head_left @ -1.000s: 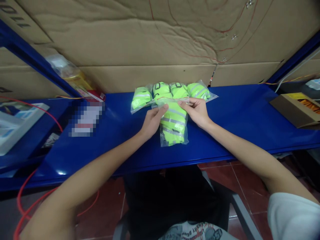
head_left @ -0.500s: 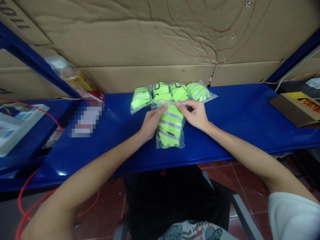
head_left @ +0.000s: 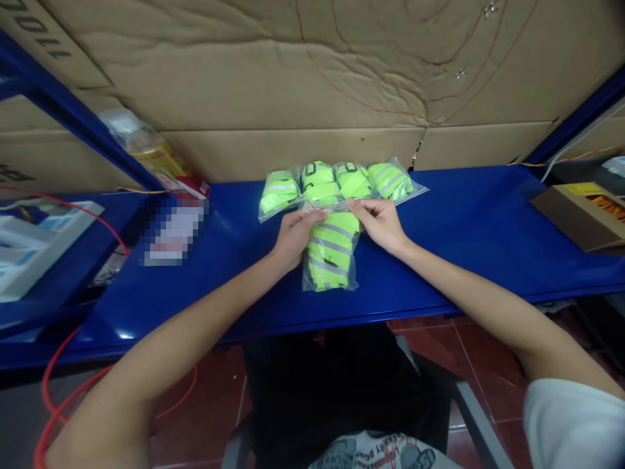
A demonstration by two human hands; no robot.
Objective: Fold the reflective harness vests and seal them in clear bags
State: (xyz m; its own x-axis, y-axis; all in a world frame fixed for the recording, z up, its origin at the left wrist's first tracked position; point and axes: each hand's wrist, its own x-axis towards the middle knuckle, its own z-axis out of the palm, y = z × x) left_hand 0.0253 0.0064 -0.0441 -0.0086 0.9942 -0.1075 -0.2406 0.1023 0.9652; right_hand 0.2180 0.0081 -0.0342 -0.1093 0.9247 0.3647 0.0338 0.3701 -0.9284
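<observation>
A clear plastic bag (head_left: 331,255) holds a folded neon-yellow item with grey stripes, near the front edge of the blue table. My left hand (head_left: 294,238) pinches the bag's top edge at its left corner. At the right end of the same edge, my right hand (head_left: 380,223) grips the plastic between thumb and fingers. Behind them, several similar bagged neon items stand in a row, among them a leftmost bag (head_left: 279,193) and a rightmost bag (head_left: 391,180).
The blue table (head_left: 469,241) backs onto a cardboard sheet (head_left: 234,85). A bottle (head_left: 146,146) leans at the back left beside a red box (head_left: 188,187). An open carton (head_left: 586,215) sits at the right, a white tray (head_left: 53,244) at the left.
My left hand has shifted slightly left and down, and the bag's top edge is stretched flatter between both hands. The view has shifted slightly.
</observation>
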